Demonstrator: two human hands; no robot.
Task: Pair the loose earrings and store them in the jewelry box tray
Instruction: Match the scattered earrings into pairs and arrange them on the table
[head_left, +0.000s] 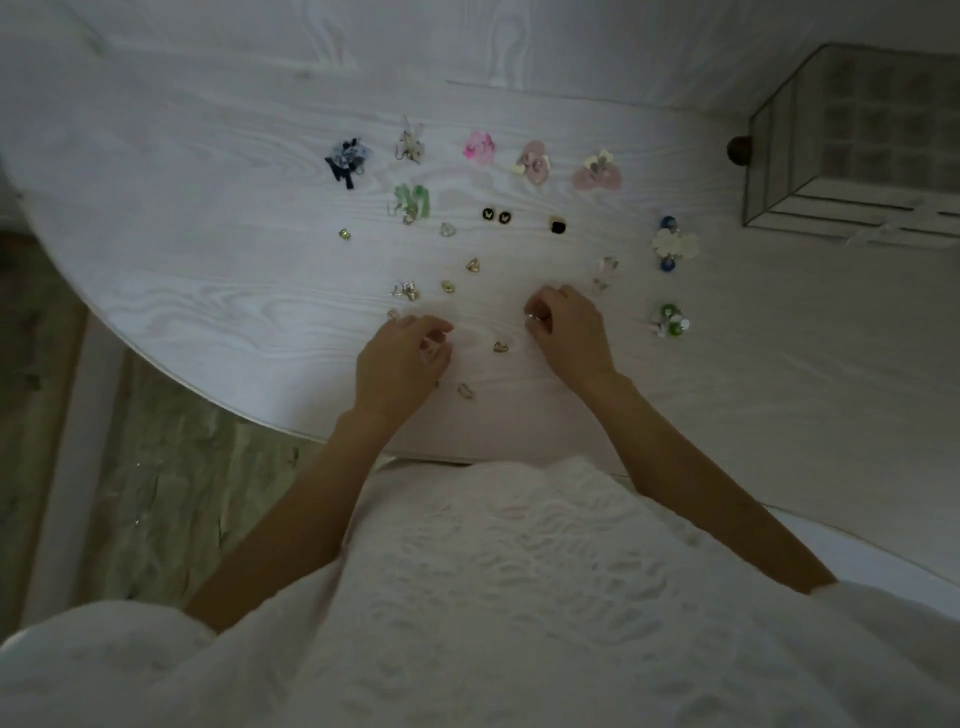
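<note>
The scene is dim. A white wood-grain counter (208, 249) carries many earrings, spread out ahead of both hands.

The left hand (400, 364) rests on the counter with its fingers curled; its grip seems to close on something small and pale at the fingertips, but the picture is too dark to tell what it is. The right hand (566, 332) also lies on the counter, fingers curled inward, and pinches a small shiny piece (535, 318) between thumb and fingertips. Between the two hands lies a gold heart stud (500, 347), touching neither. A pale stud (466, 391) lies just beside the left wrist.

Farther out, small gold studs are scattered: one (473, 265), another (447, 286), a cluster (406, 291) and one off to the left (344, 234). Two black round studs (495, 215) sit side by side, and a black square one (557, 225) lies to their right. The far row holds a dark bow pair (347, 158), a pale dangly pair (410, 143), a bright pink flower (479, 147), a pink flower (535, 163) and a larger pink one (598, 171). A green pair (413, 200) lies below that row. On the right are a white flower pair with blue beads (674, 244) and a green-and-white pair (670, 319).

The glass jewelry box (841, 156) stands at the far right of the counter, well apart from the hands and earrings.
</note>
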